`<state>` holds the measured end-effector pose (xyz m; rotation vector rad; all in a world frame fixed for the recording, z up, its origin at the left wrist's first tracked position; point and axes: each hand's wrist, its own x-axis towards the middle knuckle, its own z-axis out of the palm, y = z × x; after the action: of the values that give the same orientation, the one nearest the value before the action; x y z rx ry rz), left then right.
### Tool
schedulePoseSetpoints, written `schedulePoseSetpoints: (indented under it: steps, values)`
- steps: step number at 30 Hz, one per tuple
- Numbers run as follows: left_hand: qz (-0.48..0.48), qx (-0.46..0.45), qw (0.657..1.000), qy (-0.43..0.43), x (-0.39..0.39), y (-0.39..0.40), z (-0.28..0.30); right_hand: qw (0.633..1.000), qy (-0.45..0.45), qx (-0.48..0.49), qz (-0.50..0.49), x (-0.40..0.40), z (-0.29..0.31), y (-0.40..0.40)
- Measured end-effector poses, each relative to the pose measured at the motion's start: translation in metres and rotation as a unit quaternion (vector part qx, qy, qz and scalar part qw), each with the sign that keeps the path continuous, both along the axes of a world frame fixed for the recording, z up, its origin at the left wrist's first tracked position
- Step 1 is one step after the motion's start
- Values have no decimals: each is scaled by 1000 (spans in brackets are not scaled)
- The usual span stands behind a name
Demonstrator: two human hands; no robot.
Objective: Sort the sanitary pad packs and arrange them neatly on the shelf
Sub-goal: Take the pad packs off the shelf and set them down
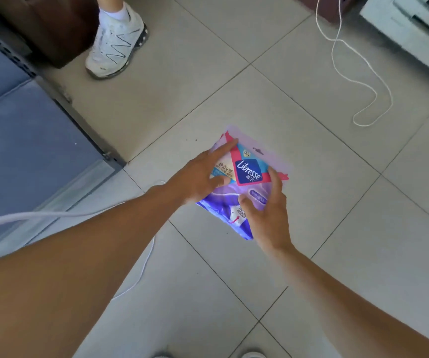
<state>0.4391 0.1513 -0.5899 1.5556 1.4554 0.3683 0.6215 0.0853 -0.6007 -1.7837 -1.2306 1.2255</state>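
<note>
A purple sanitary pad pack (249, 174) with a blue Libresse label and pink trim sits between both my hands above the tiled floor. My left hand (198, 177) grips its left side, forefinger stretched along the top edge and thumb on the front. My right hand (267, 213) holds the lower right corner, thumb on the front and a finger up along the right edge. The grey-blue shelf (27, 140) lies at the left, its board bare where visible.
Another person's white sneaker (116, 40) stands at the top left beside a dark brown cabinet (50, 24). A white cord (363, 81) loops over the floor tiles at the upper right. A white cable (40, 215) crosses my left forearm. White shelving (415, 29) fills the top right corner.
</note>
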Motion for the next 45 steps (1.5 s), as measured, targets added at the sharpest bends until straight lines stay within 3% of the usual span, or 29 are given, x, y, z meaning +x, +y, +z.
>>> schedulePoseSetpoints:
  steps: [9,16,23,29,33,37,45]
  values:
    - [-124,14,992,35,47,24,-143,995,-83,-21,-52,26,-128,-4]
    - [-133,1,985,110,63,30,-165,987,-139,-82,-22,33,-156,5]
    - [-76,44,977,194,67,7,-71,950,-253,-167,72,48,-73,19]
    - [-67,69,944,316,40,-20,56,925,-305,-52,220,12,63,20]
    - [101,16,953,284,13,-48,154,855,-379,49,351,-31,166,27]
    - [167,10,940,299,-26,-85,236,784,-421,130,438,-76,261,30]
    - [234,-31,883,405,-152,-183,393,690,-412,268,531,-198,417,-1]
